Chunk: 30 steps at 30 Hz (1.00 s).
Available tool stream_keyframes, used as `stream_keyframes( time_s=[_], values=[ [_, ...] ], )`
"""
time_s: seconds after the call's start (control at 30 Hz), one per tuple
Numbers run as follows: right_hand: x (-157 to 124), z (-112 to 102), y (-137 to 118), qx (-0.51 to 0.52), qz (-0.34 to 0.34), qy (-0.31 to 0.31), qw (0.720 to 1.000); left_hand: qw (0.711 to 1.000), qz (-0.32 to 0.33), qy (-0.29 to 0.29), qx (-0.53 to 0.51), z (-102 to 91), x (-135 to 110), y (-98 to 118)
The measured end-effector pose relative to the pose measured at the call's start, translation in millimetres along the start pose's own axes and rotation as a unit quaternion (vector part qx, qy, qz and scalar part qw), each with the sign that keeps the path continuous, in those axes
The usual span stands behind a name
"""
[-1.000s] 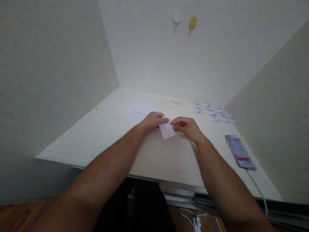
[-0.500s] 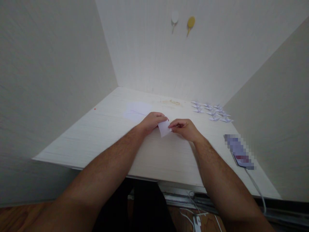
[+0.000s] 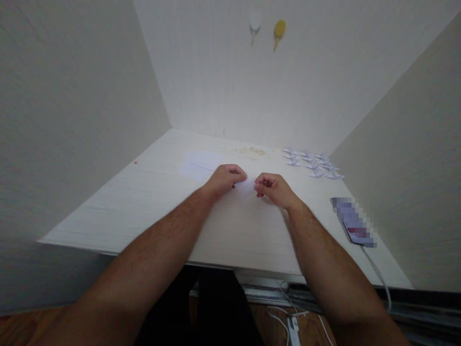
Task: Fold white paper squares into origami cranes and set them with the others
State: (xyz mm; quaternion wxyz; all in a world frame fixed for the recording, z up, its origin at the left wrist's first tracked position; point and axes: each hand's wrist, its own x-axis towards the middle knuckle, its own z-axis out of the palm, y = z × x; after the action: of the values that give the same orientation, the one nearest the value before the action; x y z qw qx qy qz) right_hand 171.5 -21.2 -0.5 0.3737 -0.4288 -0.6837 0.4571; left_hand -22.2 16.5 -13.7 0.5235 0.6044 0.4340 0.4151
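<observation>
Folded paper (image 3: 249, 186) now flatter on desk (image 3: 144, 202), pinched by left hand (image 3: 224, 179) and right hand (image 3: 275, 189), fingers curled

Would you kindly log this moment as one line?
left hand: pinching paper | right hand: pinching paper | desk: cranes, phone

Small white paper pc (image 3: 248, 185), flat on desk (image 3: 144, 202), partly covered.

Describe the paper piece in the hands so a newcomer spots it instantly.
On the pale desk in the wall corner, find where the left hand and right hand meet. The small white paper is pinched between them, unlike the flat sheets behind and the folded figures far right.
</observation>
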Motion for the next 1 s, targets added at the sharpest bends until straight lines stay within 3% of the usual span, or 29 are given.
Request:
stream_keyframes(
  time_s=[0.2, 0.67, 1.0],
  values=[
    [1.3, 0.9, 2.0, -0.033, 0.027, 0.033, 0.999, 0.998, 0.010, -0.001, 0.069, 0.8, -2.3, 6.0],
    [4.2, 6.4, 2.8, -0.070, 0.033, 0.150, 0.986, 0.999, 0.014, -0.026, 0.040, 1.9, -3.0, 7.2],
    [4.1, 7.6, 2.8, -0.092, 0.033, 0.151, 0.984, 0.998, 0.009, -0.043, 0.042, 2.6, -5.0, 9.1]
  ],
)
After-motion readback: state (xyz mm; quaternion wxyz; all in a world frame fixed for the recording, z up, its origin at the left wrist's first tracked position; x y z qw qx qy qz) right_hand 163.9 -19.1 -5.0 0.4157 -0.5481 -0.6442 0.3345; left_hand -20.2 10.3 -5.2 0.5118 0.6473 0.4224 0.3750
